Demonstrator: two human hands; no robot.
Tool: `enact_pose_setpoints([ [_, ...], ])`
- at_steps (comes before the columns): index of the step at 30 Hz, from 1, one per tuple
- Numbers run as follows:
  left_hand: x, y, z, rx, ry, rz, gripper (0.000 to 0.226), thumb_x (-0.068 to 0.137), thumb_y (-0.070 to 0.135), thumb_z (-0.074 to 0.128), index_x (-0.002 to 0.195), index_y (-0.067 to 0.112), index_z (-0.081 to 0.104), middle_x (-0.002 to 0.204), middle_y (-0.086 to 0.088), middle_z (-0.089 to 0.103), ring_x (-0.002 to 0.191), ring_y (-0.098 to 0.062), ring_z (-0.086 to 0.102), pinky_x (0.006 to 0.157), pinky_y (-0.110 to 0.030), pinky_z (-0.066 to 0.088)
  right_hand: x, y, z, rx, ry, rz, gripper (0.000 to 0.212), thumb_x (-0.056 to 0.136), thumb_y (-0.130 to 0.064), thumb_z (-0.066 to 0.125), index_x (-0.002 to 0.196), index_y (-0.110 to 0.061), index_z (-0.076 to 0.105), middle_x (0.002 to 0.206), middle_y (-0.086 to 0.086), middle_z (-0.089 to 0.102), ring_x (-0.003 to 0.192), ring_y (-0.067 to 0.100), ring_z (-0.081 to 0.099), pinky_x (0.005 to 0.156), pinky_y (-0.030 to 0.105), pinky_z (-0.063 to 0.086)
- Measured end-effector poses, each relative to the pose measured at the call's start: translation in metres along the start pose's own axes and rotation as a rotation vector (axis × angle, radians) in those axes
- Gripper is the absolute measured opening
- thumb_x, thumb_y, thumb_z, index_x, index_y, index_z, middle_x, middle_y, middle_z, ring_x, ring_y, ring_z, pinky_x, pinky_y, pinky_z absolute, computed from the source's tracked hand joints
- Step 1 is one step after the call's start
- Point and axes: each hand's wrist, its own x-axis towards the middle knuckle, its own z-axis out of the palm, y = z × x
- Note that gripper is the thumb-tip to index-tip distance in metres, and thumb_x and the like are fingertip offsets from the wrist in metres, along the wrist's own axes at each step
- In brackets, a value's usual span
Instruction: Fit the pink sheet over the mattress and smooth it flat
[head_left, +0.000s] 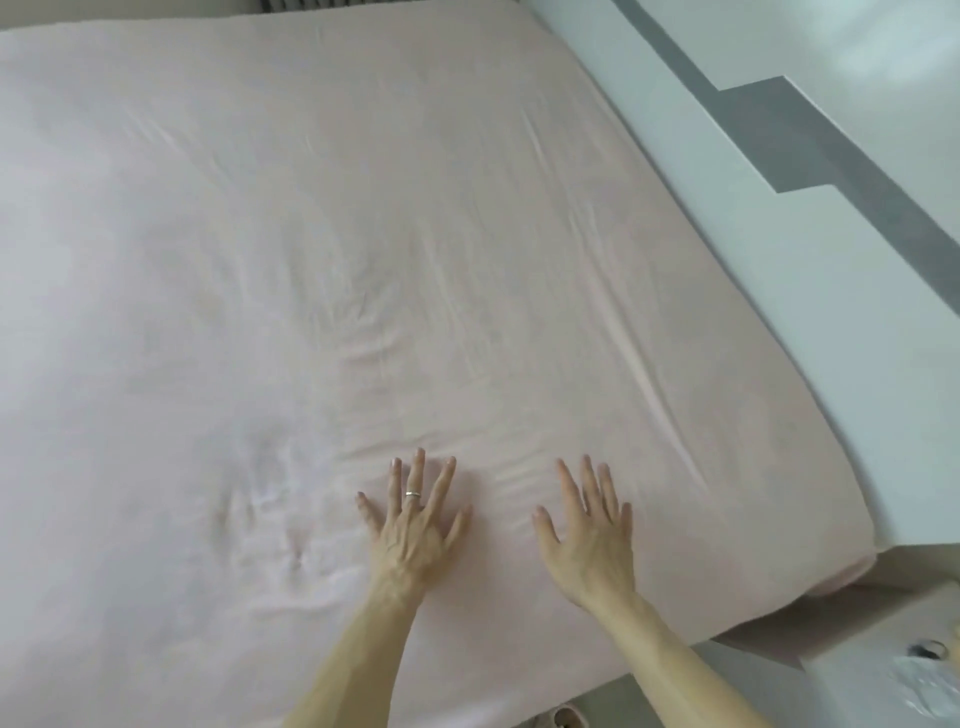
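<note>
The pink sheet (363, 218) is pressed flat under the spread left hand (413, 525) and right hand (589, 535), creases lying toward twelve o'clock.

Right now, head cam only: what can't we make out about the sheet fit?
Head view only.
- Left side of the pink sheet: cut off by the frame edge.
- Sheet beneath the left hand and right hand: covered by the palms.
- The mattress: wholly under the sheet.
- Lower right, small objects: blurred, cropped.
</note>
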Motion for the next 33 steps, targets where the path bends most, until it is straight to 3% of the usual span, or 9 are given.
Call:
enact_pose_setpoints([
  [4,0.009,0.054,0.014,-0.015,-0.055,0.07,0.074,0.076,0.069,-0.008,0.148,0.051,-0.01,0.162,0.011,-0.017,0.144,-0.012,-0.024,0.116,-0.06,-0.007,0.023,0.031,0.008,-0.156,-0.086,-0.274,0.066,0.095,-0.044,0.014,0.158,-0.027,0.01,0.165,-0.003,-0.004,0.148,0.011,-0.015,0.122,0.05,0.007],
  [7,0.016,0.082,0.026,0.026,-0.056,0.078,0.076,0.076,0.066,-0.01,0.15,0.051,-0.008,0.163,0.01,-0.015,0.149,-0.015,-0.019,0.118,-0.058,-0.006,0.053,0.074,0.015,-0.26,-0.088,-0.283,0.061,0.096,-0.044,0.027,0.154,-0.024,0.031,0.162,0.002,0.024,0.15,0.02,0.019,0.113,0.058,0.031],
  [9,0.026,0.103,0.04,0.043,-0.014,0.058,0.072,0.079,0.064,-0.009,0.15,0.052,-0.007,0.164,0.01,-0.013,0.15,-0.017,-0.016,0.117,-0.057,-0.006,0.085,0.112,0.008,-0.281,-0.034,-0.275,0.06,0.096,-0.052,0.031,0.15,-0.027,0.038,0.159,0.001,0.033,0.148,0.019,0.028,0.115,0.056,0.027],
  [12,0.039,0.131,0.056,0.036,0.073,-0.01,0.067,0.085,0.062,-0.002,0.151,0.051,-0.001,0.165,0.007,-0.005,0.151,-0.018,-0.011,0.117,-0.057,-0.005,0.126,0.171,-0.026,-0.301,0.109,-0.185,0.064,0.096,-0.057,0.026,0.153,-0.028,0.032,0.162,0.0,0.024,0.15,0.017,0.019,0.119,0.048,0.011],
  [18,0.066,0.217,0.073,-0.02,0.115,-0.074,0.062,0.09,0.062,0.006,0.151,0.052,-0.001,0.165,0.01,-0.008,0.151,-0.015,-0.014,0.117,-0.055,-0.009,0.14,0.308,-0.101,-0.197,0.294,0.106,0.071,0.097,-0.063,0.028,0.157,-0.027,0.018,0.163,0.005,0.022,0.148,0.025,0.024,0.118,0.047,0.022],
  [23,0.08,0.282,0.084,-0.096,0.118,-0.165,0.06,0.098,0.059,0.02,0.153,0.048,-0.002,0.164,0.008,-0.012,0.15,-0.015,-0.017,0.117,-0.056,-0.013,0.126,0.344,-0.11,0.032,0.233,0.095,0.072,0.098,-0.061,0.031,0.158,-0.025,0.012,0.16,0.003,0.029,0.144,0.023,0.033,0.117,0.038,0.028],
  [30,0.074,0.285,0.075,-0.036,0.034,-0.176,0.066,0.093,0.068,0.015,0.151,0.049,-0.009,0.162,0.011,-0.018,0.149,-0.013,-0.021,0.117,-0.054,-0.016,0.09,0.348,-0.115,0.125,0.095,0.327,0.08,0.095,-0.064,0.029,0.151,-0.008,0.025,0.149,0.015,0.043,0.135,0.029,0.045,0.11,0.042,0.039],
  [33,0.076,0.283,0.077,-0.021,0.006,-0.151,0.067,0.091,0.071,0.012,0.15,0.05,-0.014,0.161,0.012,-0.022,0.147,-0.012,-0.025,0.116,-0.055,-0.018,0.09,0.331,-0.147,0.298,0.006,0.427,0.077,0.093,-0.055,0.046,0.15,-0.008,0.026,0.15,0.016,0.038,0.137,0.031,0.038,0.112,0.046,0.035],
])
